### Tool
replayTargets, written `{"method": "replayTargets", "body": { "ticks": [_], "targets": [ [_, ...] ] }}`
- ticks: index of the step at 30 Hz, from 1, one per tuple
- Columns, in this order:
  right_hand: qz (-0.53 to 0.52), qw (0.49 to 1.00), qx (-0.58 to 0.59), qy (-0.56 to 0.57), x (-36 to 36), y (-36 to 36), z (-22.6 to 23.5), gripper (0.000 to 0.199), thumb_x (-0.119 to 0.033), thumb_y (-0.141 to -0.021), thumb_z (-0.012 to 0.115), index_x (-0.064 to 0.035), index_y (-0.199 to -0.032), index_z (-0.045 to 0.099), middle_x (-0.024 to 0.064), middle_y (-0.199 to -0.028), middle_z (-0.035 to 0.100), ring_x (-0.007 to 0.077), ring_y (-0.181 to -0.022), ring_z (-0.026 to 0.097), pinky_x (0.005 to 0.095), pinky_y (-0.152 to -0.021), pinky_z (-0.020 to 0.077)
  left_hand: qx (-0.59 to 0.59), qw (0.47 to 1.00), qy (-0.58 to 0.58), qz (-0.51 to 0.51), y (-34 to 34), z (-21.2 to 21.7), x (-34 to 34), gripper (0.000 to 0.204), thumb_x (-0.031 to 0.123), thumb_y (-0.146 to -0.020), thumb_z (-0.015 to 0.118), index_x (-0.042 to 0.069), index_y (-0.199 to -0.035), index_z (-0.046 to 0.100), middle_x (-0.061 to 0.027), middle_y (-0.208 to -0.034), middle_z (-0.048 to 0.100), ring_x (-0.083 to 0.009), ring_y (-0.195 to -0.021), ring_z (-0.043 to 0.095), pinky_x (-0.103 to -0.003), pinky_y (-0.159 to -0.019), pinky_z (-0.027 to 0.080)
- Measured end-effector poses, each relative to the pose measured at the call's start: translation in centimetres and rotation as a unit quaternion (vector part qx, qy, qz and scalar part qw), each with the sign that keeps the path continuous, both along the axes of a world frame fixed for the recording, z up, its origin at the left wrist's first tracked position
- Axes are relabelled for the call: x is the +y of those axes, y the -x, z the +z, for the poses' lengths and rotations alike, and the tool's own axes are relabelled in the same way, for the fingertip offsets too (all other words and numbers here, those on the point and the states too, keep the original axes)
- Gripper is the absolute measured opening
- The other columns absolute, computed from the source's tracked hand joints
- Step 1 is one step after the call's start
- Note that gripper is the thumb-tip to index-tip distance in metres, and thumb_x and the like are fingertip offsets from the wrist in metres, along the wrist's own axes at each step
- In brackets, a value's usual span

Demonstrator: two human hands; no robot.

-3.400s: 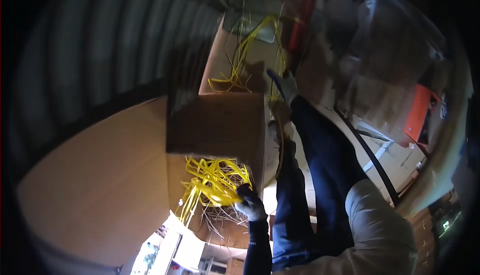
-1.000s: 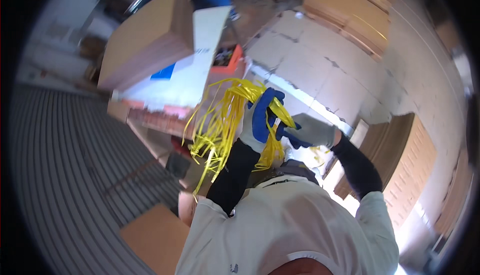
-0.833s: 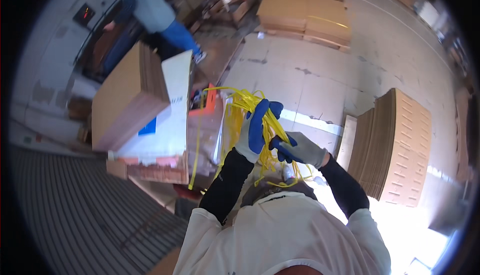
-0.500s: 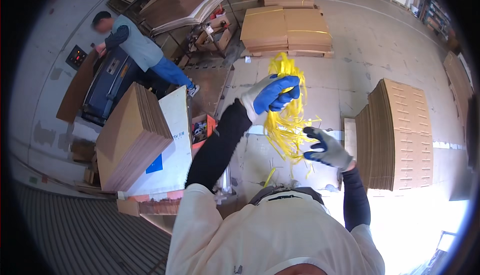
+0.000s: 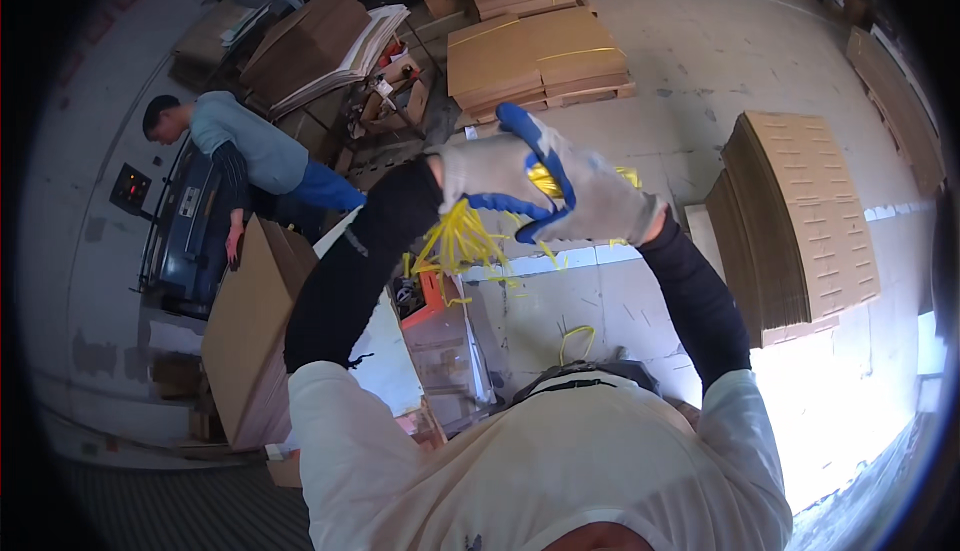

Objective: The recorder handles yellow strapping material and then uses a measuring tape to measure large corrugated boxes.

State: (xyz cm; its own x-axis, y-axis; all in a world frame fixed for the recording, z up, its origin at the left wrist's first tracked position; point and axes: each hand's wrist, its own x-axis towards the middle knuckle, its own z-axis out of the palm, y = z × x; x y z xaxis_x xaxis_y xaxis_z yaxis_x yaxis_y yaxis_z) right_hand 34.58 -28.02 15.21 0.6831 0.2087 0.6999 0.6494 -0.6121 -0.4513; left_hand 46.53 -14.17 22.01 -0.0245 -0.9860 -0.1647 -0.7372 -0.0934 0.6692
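Observation:
A loose bundle of thin yellow plastic strapping strips [image 5: 462,243] is up in front of my chest. My left hand [image 5: 487,173], in a grey glove with blue palm and fingers, is closed around it, and frayed ends fan out below. Against it, from the right, comes my right hand [image 5: 605,194] in a matching glove, its fingers curled around the bundle's middle. Some yellow shows between the two gloves and past the right wrist. The hands cover most of the bundle, and the right fingers are partly blurred.
At right stands a tall stack of slotted cardboard sheets [image 5: 822,216]. Flat cardboard piles [image 5: 540,56] lie on a pallet ahead. At left, a co-worker [image 5: 250,146] leans over a blue machine [image 5: 185,216], one hand at a leaning cardboard stack [image 5: 245,341]. A yellow strip [image 5: 577,343] lies near my waist.
My right hand has risen from below the bundle and closed on it beside my left. The bundle has turned sideways. The co-worker now reaches a hand toward the leaning cardboard stack.

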Motion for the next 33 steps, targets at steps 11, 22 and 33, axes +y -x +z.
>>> {"method": "replayTargets", "body": {
  "ticks": [11, 22, 33],
  "targets": [
    [0.098, 0.981, 0.163, 0.035, 1.4, -2.4, 1.7, 0.056, -0.016, -0.071, 0.074, -0.0056, -0.121, 0.05, 0.0142, -0.074, 0.064, 0.0252, -0.057, 0.062, 0.0334, -0.056, 0.0503, -0.041, 0.98, -0.035, 0.193, 0.9, 2.0, 5.6, 0.025, 0.02, -0.078, 0.072, 0.0, -0.091, 0.065, -0.005, -0.08, 0.065, -0.0094, -0.074, 0.059, -0.023, -0.068, 0.047],
    [0.314, 0.885, 0.221, -0.261, -2.0, -1.2, 6.1, 0.04, -0.031, -0.093, 0.055, -0.0038, -0.122, 0.054, 0.004, -0.085, 0.064, 0.0071, -0.064, 0.059, 0.0182, -0.057, 0.0483, 0.099, 0.914, 0.202, 0.337, 1.8, 0.8, 6.5, 0.03, 0.028, -0.085, 0.069, 0.001, -0.099, 0.066, -0.0004, -0.071, 0.062, -0.0042, -0.055, 0.053, -0.019, -0.05, 0.042],
    [0.043, 0.976, 0.15, -0.149, -0.6, -0.6, 10.4, 0.02, -0.015, -0.087, 0.057, -0.0023, -0.099, 0.066, -0.0007, -0.075, 0.062, 0.0048, -0.062, 0.053, 0.0218, -0.055, 0.0432, 0.214, 0.85, 0.316, 0.364, 4.2, -3.0, 2.3, 0.027, 0.028, -0.091, 0.061, 0.001, -0.088, 0.066, 0.0008, -0.055, 0.051, -0.0057, -0.042, 0.045, -0.02, -0.041, 0.034]
  ]
}}
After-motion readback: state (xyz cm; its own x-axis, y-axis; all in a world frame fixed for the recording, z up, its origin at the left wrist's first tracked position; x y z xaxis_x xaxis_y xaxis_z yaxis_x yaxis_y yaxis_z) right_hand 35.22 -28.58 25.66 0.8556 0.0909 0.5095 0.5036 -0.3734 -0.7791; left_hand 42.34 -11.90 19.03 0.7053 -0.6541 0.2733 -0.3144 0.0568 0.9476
